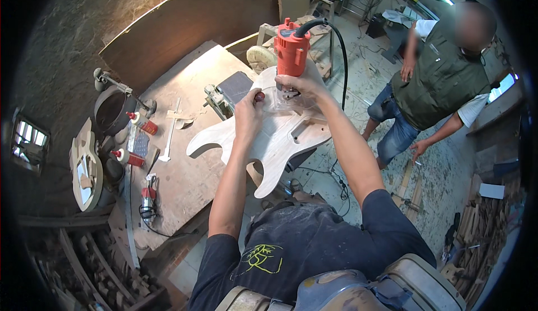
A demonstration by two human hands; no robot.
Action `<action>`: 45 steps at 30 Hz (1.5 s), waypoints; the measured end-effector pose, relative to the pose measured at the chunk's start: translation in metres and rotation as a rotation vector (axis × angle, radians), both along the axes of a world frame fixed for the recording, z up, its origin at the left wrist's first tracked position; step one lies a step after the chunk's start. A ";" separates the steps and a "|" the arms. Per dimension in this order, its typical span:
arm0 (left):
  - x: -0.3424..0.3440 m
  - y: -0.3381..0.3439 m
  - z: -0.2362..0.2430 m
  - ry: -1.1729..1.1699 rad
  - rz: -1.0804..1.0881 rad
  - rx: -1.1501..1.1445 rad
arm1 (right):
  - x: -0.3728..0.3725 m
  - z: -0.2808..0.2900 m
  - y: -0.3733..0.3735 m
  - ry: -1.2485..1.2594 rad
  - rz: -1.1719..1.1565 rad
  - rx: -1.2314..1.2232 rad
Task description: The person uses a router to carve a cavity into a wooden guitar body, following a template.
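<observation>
A pale wooden electric-guitar body [277, 145] with two horns and cut-out pockets lies before me, overhanging the bench's right corner. Upright on its far part stands a red trim router [292, 53], with a clear plastic base under it. My right hand [303, 84] is wrapped round the router's lower body, just above the base. Closed on a dark red round knob [259, 96] at the base's left side is my left hand [247, 113]. The router's bit and the wood under it are hidden by my right hand and the base.
On the wooden bench [193, 179] lie two red-and-white glue bottles [147, 125], a caliper [170, 143] and a red corded power tool [148, 201]. The router's black cord [346, 58] hangs to the right. Another person [437, 81] stands at the right on the dusty floor.
</observation>
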State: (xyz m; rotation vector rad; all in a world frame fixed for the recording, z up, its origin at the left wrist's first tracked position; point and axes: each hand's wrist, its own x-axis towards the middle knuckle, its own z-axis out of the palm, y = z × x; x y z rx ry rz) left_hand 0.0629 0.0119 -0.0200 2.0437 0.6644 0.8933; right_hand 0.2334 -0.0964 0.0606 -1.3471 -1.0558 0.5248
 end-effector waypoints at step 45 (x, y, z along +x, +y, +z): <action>-0.022 0.013 0.002 0.073 -0.047 0.037 | -0.021 -0.008 0.008 0.001 -0.017 0.067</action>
